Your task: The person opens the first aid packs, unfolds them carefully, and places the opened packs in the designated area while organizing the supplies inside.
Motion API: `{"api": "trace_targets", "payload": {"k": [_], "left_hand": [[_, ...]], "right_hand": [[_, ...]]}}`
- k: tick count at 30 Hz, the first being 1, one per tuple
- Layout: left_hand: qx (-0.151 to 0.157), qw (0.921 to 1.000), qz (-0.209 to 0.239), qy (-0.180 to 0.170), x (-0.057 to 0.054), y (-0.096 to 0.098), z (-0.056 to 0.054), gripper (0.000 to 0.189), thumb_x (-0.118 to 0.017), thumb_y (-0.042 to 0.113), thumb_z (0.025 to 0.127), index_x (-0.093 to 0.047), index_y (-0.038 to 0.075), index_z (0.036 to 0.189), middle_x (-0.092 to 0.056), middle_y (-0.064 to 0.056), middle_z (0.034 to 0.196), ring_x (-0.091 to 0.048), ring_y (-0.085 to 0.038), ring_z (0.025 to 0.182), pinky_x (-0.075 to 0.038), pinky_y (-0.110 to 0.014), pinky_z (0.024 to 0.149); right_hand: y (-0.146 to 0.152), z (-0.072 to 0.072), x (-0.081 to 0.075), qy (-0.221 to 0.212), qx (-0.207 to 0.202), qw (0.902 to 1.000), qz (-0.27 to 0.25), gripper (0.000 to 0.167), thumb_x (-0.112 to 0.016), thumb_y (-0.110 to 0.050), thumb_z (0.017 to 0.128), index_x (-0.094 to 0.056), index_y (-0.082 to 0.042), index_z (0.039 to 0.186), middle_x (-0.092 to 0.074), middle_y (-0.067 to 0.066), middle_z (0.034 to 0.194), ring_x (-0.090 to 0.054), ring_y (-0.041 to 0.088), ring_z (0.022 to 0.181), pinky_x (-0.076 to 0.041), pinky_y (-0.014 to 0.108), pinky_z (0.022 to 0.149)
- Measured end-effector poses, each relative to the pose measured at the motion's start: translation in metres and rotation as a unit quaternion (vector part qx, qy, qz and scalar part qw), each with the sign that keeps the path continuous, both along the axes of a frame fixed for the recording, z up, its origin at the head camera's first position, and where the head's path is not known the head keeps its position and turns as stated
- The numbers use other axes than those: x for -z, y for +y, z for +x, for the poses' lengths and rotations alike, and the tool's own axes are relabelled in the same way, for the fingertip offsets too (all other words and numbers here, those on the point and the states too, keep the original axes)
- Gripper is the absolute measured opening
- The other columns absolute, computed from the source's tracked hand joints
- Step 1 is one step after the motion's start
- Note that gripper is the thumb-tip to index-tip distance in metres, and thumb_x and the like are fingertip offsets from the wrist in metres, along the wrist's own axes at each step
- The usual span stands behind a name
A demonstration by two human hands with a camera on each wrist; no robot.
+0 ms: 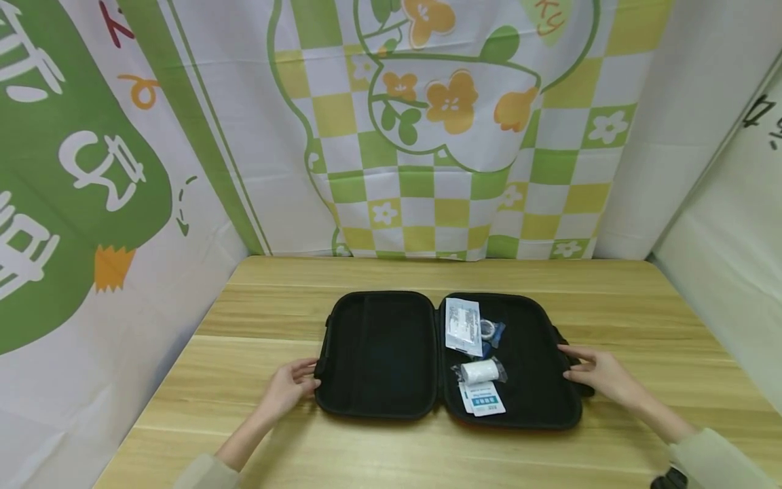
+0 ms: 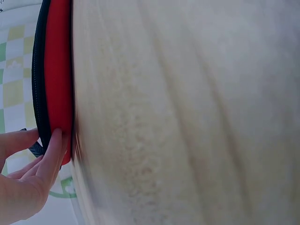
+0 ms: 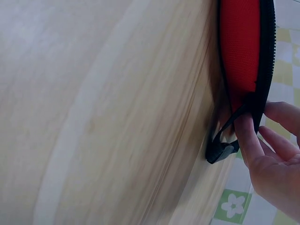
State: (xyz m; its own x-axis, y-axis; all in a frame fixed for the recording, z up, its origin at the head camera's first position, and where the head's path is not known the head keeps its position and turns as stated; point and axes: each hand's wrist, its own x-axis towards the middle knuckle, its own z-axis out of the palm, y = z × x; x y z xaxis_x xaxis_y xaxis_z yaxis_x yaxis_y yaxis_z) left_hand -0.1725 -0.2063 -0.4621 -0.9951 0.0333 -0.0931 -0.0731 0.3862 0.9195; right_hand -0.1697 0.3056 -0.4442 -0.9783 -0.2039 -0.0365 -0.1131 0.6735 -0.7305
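A zippered case (image 1: 391, 353) lies unfolded flat on the table, black inside and red outside, as the red side wall (image 2: 58, 70) in the left wrist view shows. My left hand (image 1: 290, 387) pinches the left half's outer edge, thumb and fingers at the rim. At the opposite edge my right hand (image 1: 601, 377) grips the right half beside a black strap handle (image 3: 222, 152). Inside the right half sit a white packet (image 1: 463, 326), a small white ring-shaped roll (image 1: 487, 329) with blue wrapping, a wrapped bandage roll (image 1: 479, 371) and small flat sachets (image 1: 485, 399).
The wooden table (image 1: 275, 299) extends around the case on every side. Behind it hangs a printed curtain (image 1: 421, 204), with more printed cloth (image 1: 61, 170) along the left. A dark object (image 1: 668, 479) shows by the right sleeve.
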Motion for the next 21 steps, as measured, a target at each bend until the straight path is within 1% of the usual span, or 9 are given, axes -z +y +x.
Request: {"api": "trace_targets", "payload": {"k": [3, 5, 8, 10, 13, 15, 17, 19, 21], "left_hand": [[0.016, 0.9999, 0.005, -0.001, 0.0, 0.0, 0.001, 0.044, -0.058, -0.01, 0.075, -0.047, -0.014, 0.117, -0.054, -0.032, 0.108, -0.059, -0.033, 0.091, -0.052, -0.03, 0.063], [0.025, 0.9997, 0.006, 0.0, -0.001, 0.0, 0.001, 0.046, -0.058, -0.009, 0.075, -0.045, -0.015, 0.119, -0.055, -0.031, 0.106, -0.06, -0.032, 0.087, -0.052, -0.031, 0.061], [0.02, 0.9995, -0.02, 0.015, -0.004, 0.001, -0.001, 0.045, -0.061, -0.007, 0.075, -0.047, -0.013, 0.117, -0.058, -0.027, 0.101, -0.061, -0.028, 0.081, -0.051, -0.03, 0.06], [0.013, 0.9981, -0.046, 0.037, -0.007, 0.003, -0.003, 0.042, -0.062, -0.005, 0.076, -0.049, -0.012, 0.116, -0.059, -0.025, 0.099, -0.061, -0.029, 0.081, -0.051, -0.03, 0.062], [0.002, 0.9916, -0.096, 0.087, -0.012, 0.005, -0.008, 0.04, -0.062, -0.001, 0.078, -0.051, -0.01, 0.115, -0.058, -0.025, 0.103, -0.059, -0.032, 0.088, -0.05, -0.034, 0.071], [0.0, 0.9865, -0.12, 0.112, -0.018, 0.006, -0.011, 0.041, -0.06, 0.002, 0.08, -0.049, -0.009, 0.119, -0.056, -0.024, 0.109, -0.055, -0.034, 0.096, -0.047, -0.038, 0.079], [-0.003, 0.9796, -0.148, 0.136, -0.025, 0.009, -0.014, 0.041, -0.059, 0.006, 0.082, -0.05, -0.005, 0.12, -0.054, -0.022, 0.113, -0.052, -0.036, 0.101, -0.044, -0.043, 0.083], [0.006, 0.9736, -0.166, 0.156, -0.032, 0.014, -0.017, 0.039, -0.059, 0.008, 0.082, -0.052, -0.003, 0.119, -0.054, -0.02, 0.115, -0.051, -0.036, 0.103, -0.043, -0.045, 0.084], [0.024, 0.9663, -0.183, 0.18, -0.039, 0.021, -0.02, 0.035, -0.059, 0.009, 0.083, -0.055, -0.001, 0.116, -0.054, -0.019, 0.115, -0.051, -0.034, 0.101, -0.043, -0.045, 0.083]], "right_hand": [[0.002, 0.001, 0.0, -0.006, 0.0, 1.0, 0.001, 0.052, -0.063, -0.011, 0.08, -0.043, 0.014, 0.122, -0.039, 0.037, 0.123, -0.057, 0.039, 0.093, -0.05, 0.034, 0.069], [0.003, 0.002, -0.001, -0.011, 0.0, 0.9999, -0.003, 0.053, -0.063, -0.011, 0.08, -0.043, 0.013, 0.122, -0.037, 0.037, 0.124, -0.056, 0.039, 0.094, -0.05, 0.035, 0.07], [0.004, 0.002, -0.002, -0.013, -0.003, 0.9999, -0.009, 0.054, -0.062, -0.013, 0.081, -0.042, 0.013, 0.123, -0.037, 0.036, 0.124, -0.057, 0.037, 0.093, -0.05, 0.033, 0.07], [0.005, 0.003, -0.002, -0.013, -0.008, 0.9997, -0.019, 0.054, -0.062, -0.013, 0.081, -0.041, 0.013, 0.124, -0.038, 0.036, 0.124, -0.058, 0.036, 0.093, -0.05, 0.03, 0.07], [0.006, 0.003, 0.0, -0.011, -0.012, 0.9994, -0.031, 0.054, -0.061, -0.012, 0.082, -0.04, 0.014, 0.125, -0.039, 0.036, 0.123, -0.058, 0.035, 0.093, -0.049, 0.025, 0.069], [0.006, 0.003, 0.0, -0.009, -0.013, 0.9994, -0.032, 0.053, -0.06, -0.012, 0.083, -0.04, 0.013, 0.125, -0.04, 0.035, 0.123, -0.054, 0.039, 0.098, -0.049, 0.025, 0.069], [0.006, 0.004, 0.001, -0.01, -0.012, 0.9994, -0.031, 0.053, -0.059, -0.012, 0.084, -0.04, 0.013, 0.126, -0.04, 0.035, 0.123, -0.048, 0.044, 0.103, -0.049, 0.027, 0.07], [0.007, 0.004, 0.001, -0.012, -0.01, 0.9995, -0.029, 0.053, -0.058, -0.013, 0.084, -0.039, 0.012, 0.126, -0.041, 0.034, 0.123, -0.043, 0.047, 0.107, -0.049, 0.029, 0.072], [0.007, 0.004, 0.001, -0.012, -0.008, 0.9996, -0.026, 0.053, -0.058, -0.014, 0.085, -0.039, 0.012, 0.126, -0.041, 0.033, 0.123, -0.04, 0.048, 0.109, -0.048, 0.03, 0.073]]}}
